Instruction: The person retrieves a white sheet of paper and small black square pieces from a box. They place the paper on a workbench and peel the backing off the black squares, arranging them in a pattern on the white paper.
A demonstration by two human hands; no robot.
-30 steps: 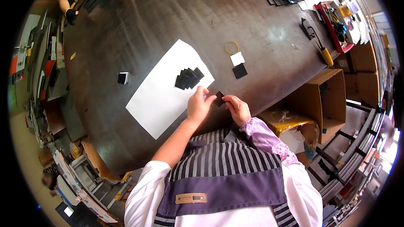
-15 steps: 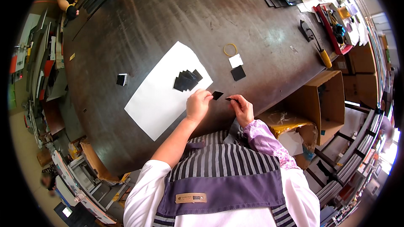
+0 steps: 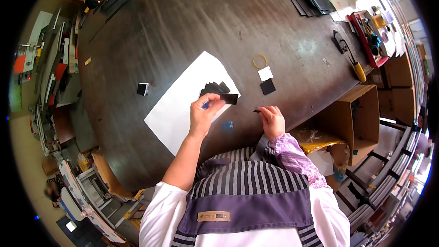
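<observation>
My left hand (image 3: 206, 112) is closed on a flat black piece (image 3: 229, 99) by its edge, held above the right edge of a white sheet (image 3: 176, 110). Just beyond it on the sheet lie several overlapping black squares (image 3: 215, 88), partly hidden by the hand. To the right, over the dark table (image 3: 178, 32), my right hand (image 3: 273, 121) pinches a small dark sliver (image 3: 257, 111); most of it is hidden by the fingers. Beyond that hand lie a black square (image 3: 267, 87), a white square (image 3: 265, 73) and a yellow rubber band (image 3: 260, 61).
A small black-and-white stack (image 3: 142, 88) sits left of the sheet. A yellow-handled tool (image 3: 359, 71) and a red tray (image 3: 366, 41) of tools are at the right edge, above an open cardboard box (image 3: 365, 121). Another person's gloved hand (image 3: 92, 2) is at far left.
My left hand has moved left with the black piece, from near my right hand to over the sheet's edge. A blue patch now shows on the table. My right hand has barely moved.
</observation>
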